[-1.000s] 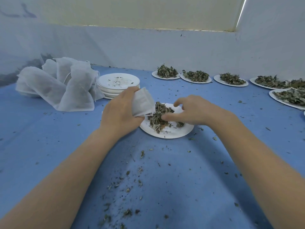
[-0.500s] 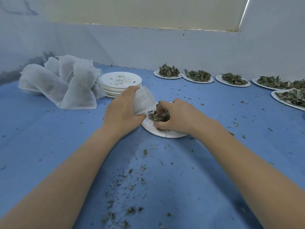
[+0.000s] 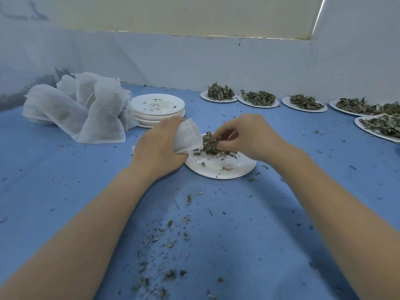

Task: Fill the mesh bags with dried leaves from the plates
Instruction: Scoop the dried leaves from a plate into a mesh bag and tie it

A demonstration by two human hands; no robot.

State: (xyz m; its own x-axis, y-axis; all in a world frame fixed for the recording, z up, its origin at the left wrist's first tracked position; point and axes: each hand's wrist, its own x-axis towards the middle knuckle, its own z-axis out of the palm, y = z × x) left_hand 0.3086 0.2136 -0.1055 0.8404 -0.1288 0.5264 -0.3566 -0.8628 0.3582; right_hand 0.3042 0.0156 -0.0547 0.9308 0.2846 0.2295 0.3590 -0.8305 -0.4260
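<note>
My left hand [image 3: 159,146] grips a small white mesh bag [image 3: 187,136], its mouth turned right over a white plate [image 3: 218,168] at the table's middle. My right hand [image 3: 246,135] pinches a clump of dried leaves [image 3: 208,144] just at the bag's mouth, above the plate's far side. A few leaf bits lie loose on the plate's bare front. Several more plates of dried leaves [image 3: 219,94] line the back right.
A heap of filled white mesh bags [image 3: 86,109] lies at the back left, beside a stack of used plates [image 3: 157,107]. Leaf crumbs [image 3: 168,239] are scattered over the blue table cover near me. A pale wall closes the back.
My right hand gathered the leaves on the plate, then lifted a clump up to the bag's mouth. More of the plate's bare surface shows now. My left hand kept holding the bag.
</note>
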